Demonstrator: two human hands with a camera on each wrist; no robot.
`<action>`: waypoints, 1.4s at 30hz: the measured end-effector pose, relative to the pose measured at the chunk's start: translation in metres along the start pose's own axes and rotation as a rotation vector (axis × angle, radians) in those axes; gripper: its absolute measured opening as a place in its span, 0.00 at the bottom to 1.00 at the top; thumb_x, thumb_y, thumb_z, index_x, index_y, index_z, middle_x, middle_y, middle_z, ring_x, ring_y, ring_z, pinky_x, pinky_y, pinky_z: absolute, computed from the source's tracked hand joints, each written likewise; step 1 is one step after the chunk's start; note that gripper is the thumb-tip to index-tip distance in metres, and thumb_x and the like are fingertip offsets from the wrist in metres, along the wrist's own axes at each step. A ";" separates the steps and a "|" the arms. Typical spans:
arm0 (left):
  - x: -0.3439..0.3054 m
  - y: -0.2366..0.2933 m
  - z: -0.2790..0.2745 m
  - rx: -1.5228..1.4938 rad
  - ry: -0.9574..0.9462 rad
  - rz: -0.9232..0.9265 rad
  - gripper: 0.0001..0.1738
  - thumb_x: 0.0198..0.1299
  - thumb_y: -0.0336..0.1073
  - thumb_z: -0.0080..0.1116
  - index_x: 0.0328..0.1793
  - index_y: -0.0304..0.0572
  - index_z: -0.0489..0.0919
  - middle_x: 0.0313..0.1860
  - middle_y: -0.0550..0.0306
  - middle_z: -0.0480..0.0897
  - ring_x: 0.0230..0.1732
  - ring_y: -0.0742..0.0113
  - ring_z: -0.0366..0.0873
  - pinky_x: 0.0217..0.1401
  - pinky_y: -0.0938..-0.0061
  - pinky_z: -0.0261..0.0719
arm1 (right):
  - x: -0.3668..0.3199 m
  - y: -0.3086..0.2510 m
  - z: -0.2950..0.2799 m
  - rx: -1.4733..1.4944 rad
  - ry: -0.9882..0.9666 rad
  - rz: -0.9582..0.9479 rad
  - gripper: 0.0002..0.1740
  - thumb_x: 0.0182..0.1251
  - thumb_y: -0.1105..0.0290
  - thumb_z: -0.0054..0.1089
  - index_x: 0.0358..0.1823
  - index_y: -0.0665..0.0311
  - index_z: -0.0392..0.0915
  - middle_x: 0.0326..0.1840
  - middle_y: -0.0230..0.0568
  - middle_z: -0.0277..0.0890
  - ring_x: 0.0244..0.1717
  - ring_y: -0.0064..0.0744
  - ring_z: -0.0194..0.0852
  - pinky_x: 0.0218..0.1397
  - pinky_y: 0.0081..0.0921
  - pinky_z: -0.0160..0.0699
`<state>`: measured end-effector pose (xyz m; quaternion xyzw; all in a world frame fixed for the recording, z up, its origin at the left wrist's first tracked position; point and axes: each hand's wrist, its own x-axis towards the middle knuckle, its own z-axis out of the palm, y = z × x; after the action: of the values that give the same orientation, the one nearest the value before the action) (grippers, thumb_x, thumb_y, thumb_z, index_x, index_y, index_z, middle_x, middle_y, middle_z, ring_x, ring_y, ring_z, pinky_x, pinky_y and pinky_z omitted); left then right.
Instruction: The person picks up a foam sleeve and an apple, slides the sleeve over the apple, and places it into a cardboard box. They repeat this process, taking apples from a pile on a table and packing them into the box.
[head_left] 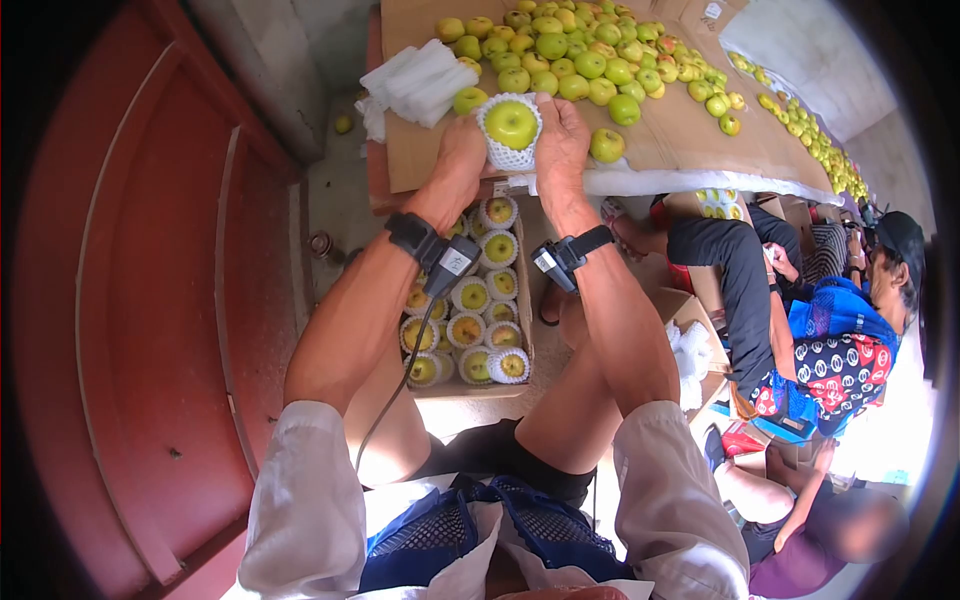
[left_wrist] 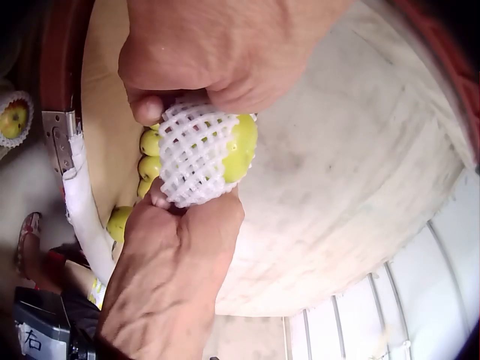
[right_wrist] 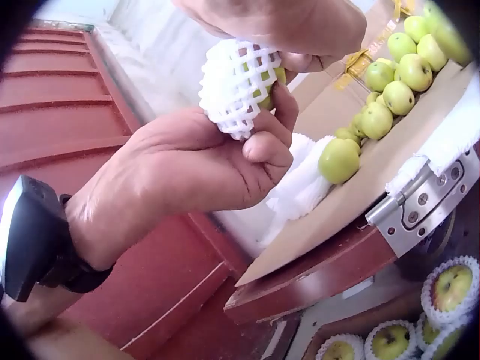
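Observation:
A green apple (head_left: 511, 126) sits in a white foam net sleeve (head_left: 508, 158), held up at the near edge of the cardboard-covered table. My left hand (head_left: 461, 168) grips it from the left side and my right hand (head_left: 563, 142) from the right. In the left wrist view the foam net (left_wrist: 193, 154) wraps most of the apple (left_wrist: 241, 148), whose bare green end shows. The fingers of the left hand (right_wrist: 206, 159) curl around the net (right_wrist: 232, 86) in the right wrist view, with the right hand (right_wrist: 281, 26) over its top.
Loose apples (head_left: 590, 65) are heaped on the cardboard (head_left: 415, 160), beside a stack of white foam nets (head_left: 418, 82). Below the table a carton (head_left: 470, 392) holds net-wrapped apples. A red door (head_left: 120, 300) stands at left. People (head_left: 850, 350) sit at right among boxes.

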<state>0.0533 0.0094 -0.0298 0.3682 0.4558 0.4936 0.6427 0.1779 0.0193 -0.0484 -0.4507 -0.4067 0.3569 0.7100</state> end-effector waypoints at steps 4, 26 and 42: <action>-0.002 -0.005 0.009 -0.057 0.118 0.022 0.18 0.78 0.45 0.45 0.62 0.47 0.80 0.53 0.61 0.83 0.50 0.70 0.82 0.44 0.67 0.82 | -0.002 0.003 0.002 -0.013 0.056 -0.003 0.18 0.80 0.61 0.57 0.45 0.74 0.79 0.39 0.35 0.79 0.41 0.23 0.72 0.47 0.25 0.73; -0.001 0.000 -0.008 -0.052 -0.128 0.001 0.19 0.79 0.48 0.47 0.63 0.44 0.79 0.54 0.61 0.84 0.51 0.70 0.84 0.46 0.70 0.86 | -0.004 -0.033 -0.015 -0.517 -0.217 -0.144 0.18 0.77 0.61 0.49 0.53 0.64 0.83 0.50 0.51 0.86 0.53 0.50 0.83 0.58 0.38 0.76; 0.020 -0.028 -0.051 0.456 -0.258 0.008 0.24 0.77 0.51 0.49 0.50 0.33 0.80 0.36 0.53 0.86 0.27 0.67 0.83 0.26 0.72 0.76 | -0.035 -0.054 -0.029 -0.853 -0.672 -0.092 0.45 0.56 0.49 0.81 0.68 0.67 0.69 0.59 0.55 0.80 0.61 0.47 0.80 0.62 0.36 0.79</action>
<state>0.0150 0.0230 -0.0759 0.5652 0.4680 0.3297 0.5940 0.1973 -0.0400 -0.0145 -0.5416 -0.7394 0.2529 0.3099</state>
